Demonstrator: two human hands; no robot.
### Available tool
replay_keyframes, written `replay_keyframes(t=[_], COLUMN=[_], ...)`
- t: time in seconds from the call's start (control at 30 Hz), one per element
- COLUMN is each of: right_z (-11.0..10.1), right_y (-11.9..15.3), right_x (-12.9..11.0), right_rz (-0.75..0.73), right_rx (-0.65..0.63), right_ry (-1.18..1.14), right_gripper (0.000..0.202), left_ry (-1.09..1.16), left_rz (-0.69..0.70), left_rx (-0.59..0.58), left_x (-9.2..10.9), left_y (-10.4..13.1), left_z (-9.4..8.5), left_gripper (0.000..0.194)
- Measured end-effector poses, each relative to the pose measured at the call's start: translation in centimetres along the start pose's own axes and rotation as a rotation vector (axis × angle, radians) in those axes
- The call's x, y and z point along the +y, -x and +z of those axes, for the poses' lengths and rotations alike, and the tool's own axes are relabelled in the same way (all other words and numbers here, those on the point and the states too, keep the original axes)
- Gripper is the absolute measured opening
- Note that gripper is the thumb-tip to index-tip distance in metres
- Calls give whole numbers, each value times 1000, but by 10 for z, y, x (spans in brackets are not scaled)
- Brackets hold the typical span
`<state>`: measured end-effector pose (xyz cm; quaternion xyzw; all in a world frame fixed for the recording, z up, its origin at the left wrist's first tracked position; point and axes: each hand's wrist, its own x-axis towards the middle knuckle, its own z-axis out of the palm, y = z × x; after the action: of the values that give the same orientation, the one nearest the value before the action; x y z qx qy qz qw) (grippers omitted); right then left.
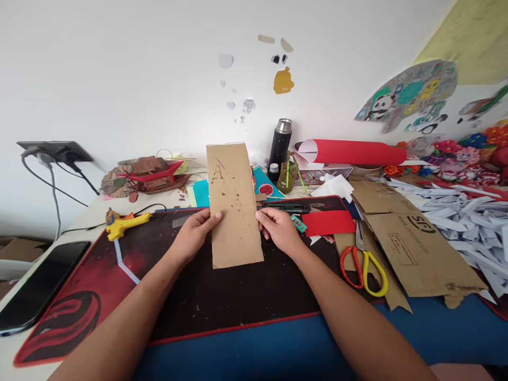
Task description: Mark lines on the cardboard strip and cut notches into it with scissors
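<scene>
A tall rectangular piece of brown cardboard [234, 211] is held up over the dark desk mat, its face scuffed with torn spots. My left hand [197, 231] grips its left edge, thumb on the front and fingers behind. At the opposite edge, my right hand [280, 228] pinches the cardboard between thumb and curled fingers. Right of that hand lie a red paper strip [330, 223] and scissors [363, 264] with one red and one yellow handle. Behind the right hand is a black utility knife [291, 208], partly hidden.
A yellow glue gun [125, 226] and a black phone [42, 283] lie at left. Torn cardboard sheets [420, 254] and a heap of white paper strips [468, 217] cover the right. A black thermos [281, 142], a glass jar [286, 177] and a red paper roll [353, 152] stand along the wall.
</scene>
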<state>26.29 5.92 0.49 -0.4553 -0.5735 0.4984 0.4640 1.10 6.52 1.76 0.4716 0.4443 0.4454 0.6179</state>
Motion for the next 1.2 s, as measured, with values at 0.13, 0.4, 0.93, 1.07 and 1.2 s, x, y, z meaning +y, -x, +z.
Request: replay_keyframes(t=[0.13, 0.4, 0.93, 1.07, 1.2], right_z=[0, 3, 4, 4, 4], right_y=[0, 2, 3, 3, 3], right_x=[1, 0, 1, 3, 3], right_rz=[-1, 3, 45, 45, 46], right_rx=[-5, -52, -89, -91, -87], right_ry=[-2, -8, 42, 46, 34], right_gripper=[49, 54, 51, 52, 55], left_ry=[11, 59, 108, 133, 155], left_rz=[28, 117, 102, 116, 115], left_rx=[-8, 67, 139, 152, 150], left_x=[-2, 1, -10, -10, -8], left_y=[-1, -2, -6, -8, -9], left_z=[0, 3, -3, -5, -4], left_gripper=[58, 58, 62, 59, 54])
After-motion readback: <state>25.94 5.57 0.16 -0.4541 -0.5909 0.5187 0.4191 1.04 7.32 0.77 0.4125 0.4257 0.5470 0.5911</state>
